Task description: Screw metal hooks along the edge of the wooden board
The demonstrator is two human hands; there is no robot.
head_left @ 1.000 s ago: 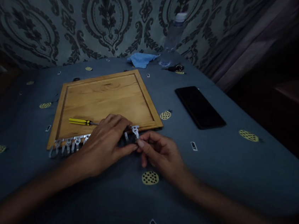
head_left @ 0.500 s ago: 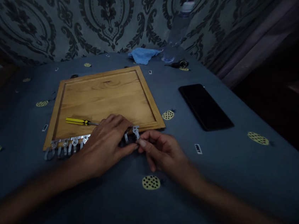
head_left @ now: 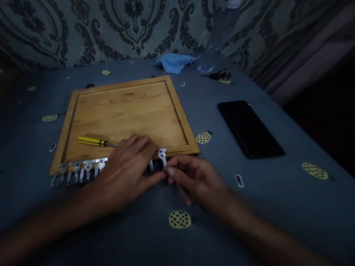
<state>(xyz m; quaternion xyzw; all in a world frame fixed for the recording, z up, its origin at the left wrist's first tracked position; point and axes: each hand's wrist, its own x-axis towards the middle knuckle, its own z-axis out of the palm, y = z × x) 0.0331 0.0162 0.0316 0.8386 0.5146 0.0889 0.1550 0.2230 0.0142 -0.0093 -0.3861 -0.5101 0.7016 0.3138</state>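
A metal hook rail (head_left: pixel 88 164) lies along the near edge of a framed wooden board (head_left: pixel 125 110), its double hooks hanging over the edge. Across the rail's middle rests my left hand (head_left: pixel 129 172), fingers over the top and thumb reaching along the near side toward the right. It grips the rail and hides much of it. My right hand (head_left: pixel 196 179) pinches the lower end of the hook (head_left: pixel 163 156) at the rail's right end between thumb and fingers. A yellow and black screwdriver (head_left: pixel 92 141) lies on the board, its tip hidden behind my left hand.
A black phone (head_left: pixel 250 130) lies to the right on the pineapple-print tablecloth (head_left: pixel 217 238). At the back are a blue cloth (head_left: pixel 176 63), a clear plastic bottle (head_left: pixel 219 38) and a dark bunched item (head_left: pixel 221 74). A patterned curtain (head_left: pixel 129 13) hangs behind the table.
The view has shifted slightly. Both hands keep nearly the same places on the rail and its end hook, and the end hook now catches a little more light.
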